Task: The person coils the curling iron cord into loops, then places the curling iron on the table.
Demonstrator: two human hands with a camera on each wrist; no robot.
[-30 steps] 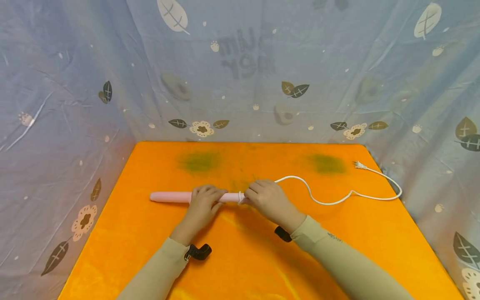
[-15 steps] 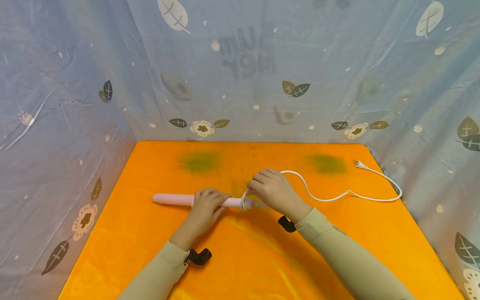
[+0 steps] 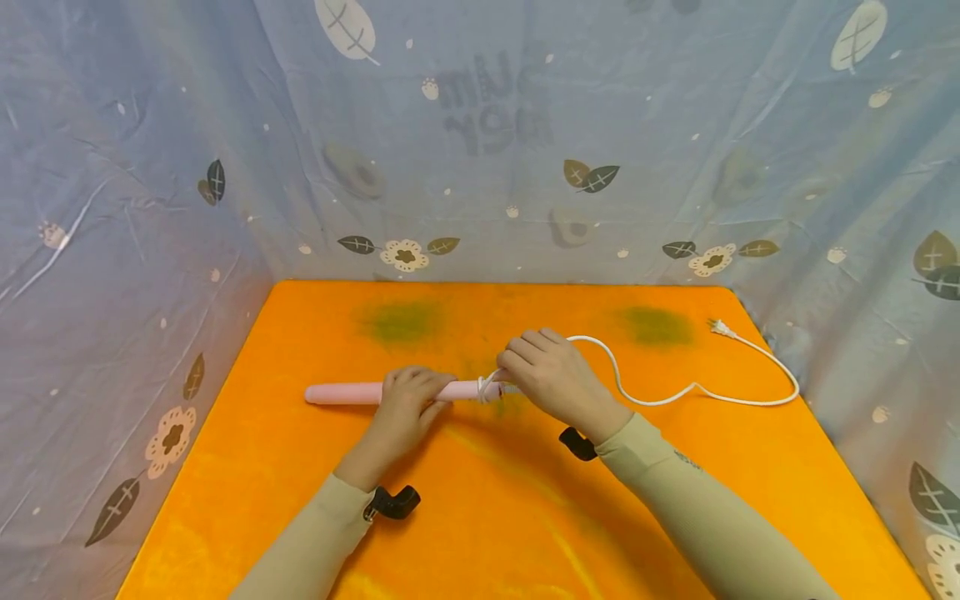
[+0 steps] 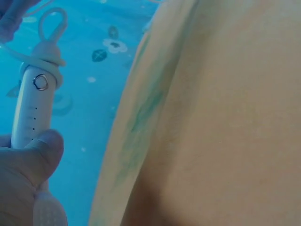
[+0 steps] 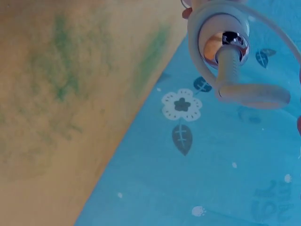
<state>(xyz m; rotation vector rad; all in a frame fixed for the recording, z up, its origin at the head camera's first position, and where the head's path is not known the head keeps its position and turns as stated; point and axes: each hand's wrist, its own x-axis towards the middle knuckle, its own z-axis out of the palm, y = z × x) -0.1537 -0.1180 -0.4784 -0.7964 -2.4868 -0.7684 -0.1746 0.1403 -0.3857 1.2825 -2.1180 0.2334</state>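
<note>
A pink hair styling iron (image 3: 341, 394) is held level, pointing left, in the head view. My left hand (image 3: 403, 407) grips it around its middle; in the left wrist view the thumb (image 4: 40, 157) lies along the handle below a round button. A white power cord (image 3: 660, 403) winds around the handle's right end, as the cord loop (image 5: 194, 44) in the right wrist view also shows. Just right of that end, my right hand (image 3: 557, 377) pinches the cord with bent fingers. Its fingertips are mostly hidden in the head view.
The cord's free part curves over the orange table cover (image 3: 480, 533) to a plug (image 3: 722, 328) near the back right corner. Patterned curtains (image 3: 480, 183) enclose the back and both sides. A black wrist mount (image 3: 395, 502) sits on the left sleeve.
My right hand has moved slightly right and away from the iron's end, drawing the cord and uncovering the wound part. The left hand keeps its grip, almost in place.
</note>
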